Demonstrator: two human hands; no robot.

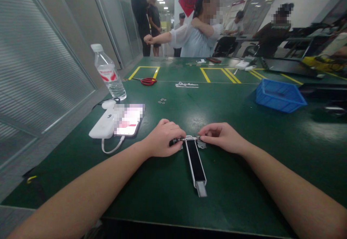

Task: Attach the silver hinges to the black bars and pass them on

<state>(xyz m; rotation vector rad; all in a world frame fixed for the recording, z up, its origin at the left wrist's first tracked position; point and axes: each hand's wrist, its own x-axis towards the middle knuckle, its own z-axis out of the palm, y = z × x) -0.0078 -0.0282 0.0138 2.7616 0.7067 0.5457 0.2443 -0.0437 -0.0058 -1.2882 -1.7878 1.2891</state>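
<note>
In the head view a long bar with a white frame and black face (196,161) lies on the green table, a grey metal tab (201,189) at its near end. My left hand (164,138) is closed around a small black-handled tool (174,142), whose metal shaft meets the left side of the bar's far end. On the opposite side, my right hand (221,137) pinches a small metal end piece (199,138) between thumb and fingertips. Beneath those fingertips a flat silvery piece (202,144) shows; its exact shape is unclear.
Left stand a water bottle (109,74), a white power bank (101,123) and a cabled phone (131,120). Farther back are red-handled scissors (148,81), small metal rings (162,101) and white strips (187,85). A blue bin (280,96) sits right. A person (199,33) stands across the table.
</note>
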